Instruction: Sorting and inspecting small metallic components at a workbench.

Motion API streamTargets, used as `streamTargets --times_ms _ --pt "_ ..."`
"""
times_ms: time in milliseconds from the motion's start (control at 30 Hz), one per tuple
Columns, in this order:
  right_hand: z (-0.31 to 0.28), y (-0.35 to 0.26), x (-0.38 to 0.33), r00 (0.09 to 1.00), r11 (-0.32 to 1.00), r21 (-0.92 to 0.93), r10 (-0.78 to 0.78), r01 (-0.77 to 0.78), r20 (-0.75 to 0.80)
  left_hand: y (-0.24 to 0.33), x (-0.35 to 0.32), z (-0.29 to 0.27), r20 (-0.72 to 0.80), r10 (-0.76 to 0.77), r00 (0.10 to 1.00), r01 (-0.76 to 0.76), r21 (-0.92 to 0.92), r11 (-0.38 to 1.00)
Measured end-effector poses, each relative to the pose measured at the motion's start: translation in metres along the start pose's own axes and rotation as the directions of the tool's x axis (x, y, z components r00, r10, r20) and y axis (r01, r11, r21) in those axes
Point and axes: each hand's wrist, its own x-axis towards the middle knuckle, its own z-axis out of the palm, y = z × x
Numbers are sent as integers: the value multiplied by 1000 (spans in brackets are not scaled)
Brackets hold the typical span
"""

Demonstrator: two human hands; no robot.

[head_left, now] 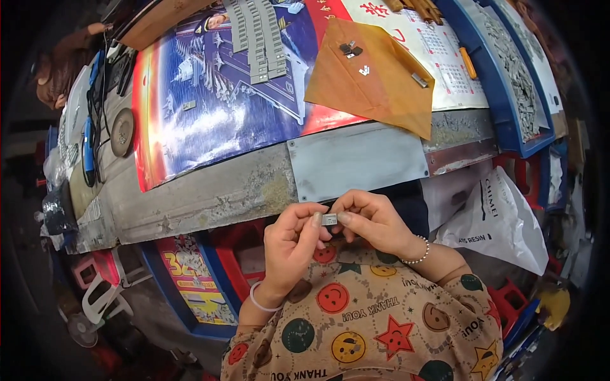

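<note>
Just in front of the workbench edge, my left hand (297,238) and my right hand (372,222) meet over a small grey rectangular part (329,220). Thumb and fingers of each hand pinch one end of it. A light bangle is on my left wrist and a beaded bracelet on my right. Beyond them, an orange-brown sheet (375,89) lies on the bench with a few small black, white and metallic pieces. Similar grey parts stand in long rows (257,38) on a blue and red poster (222,127). One single grey part (189,105) lies apart on the poster's left.
A blue tray of many grey parts (518,76) stands at the right, near an orange-handled tool (467,63). At left lie a round disc (122,132) and a blue pen-like tool (88,149). A blue bin (184,279) sits below the bench; another person (60,70) is at far left.
</note>
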Motion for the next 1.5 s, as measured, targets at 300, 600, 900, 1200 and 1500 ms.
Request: streamTargets --times_ms 300,600,900,1200,1500 --pt "0 2 0 1000 1000 -13 -24 24 19 1 1 2 8 48 999 -48 76 996" --pt "2 6 3 793 576 -632 -600 518 104 -1 1 -2 41 3 999 3 -131 991" --pt "0 6 1 873 742 -526 -487 416 4 -3 1 6 -51 133 990 -134 -20 991" --pt "1 10 7 925 863 -369 -379 345 -19 -8 0 0 -64 173 983 -166 102 981" --pt "-11 4 -3 952 909 -335 -293 249 -88 -3 2 20 -116 108 987 -87 177 980"
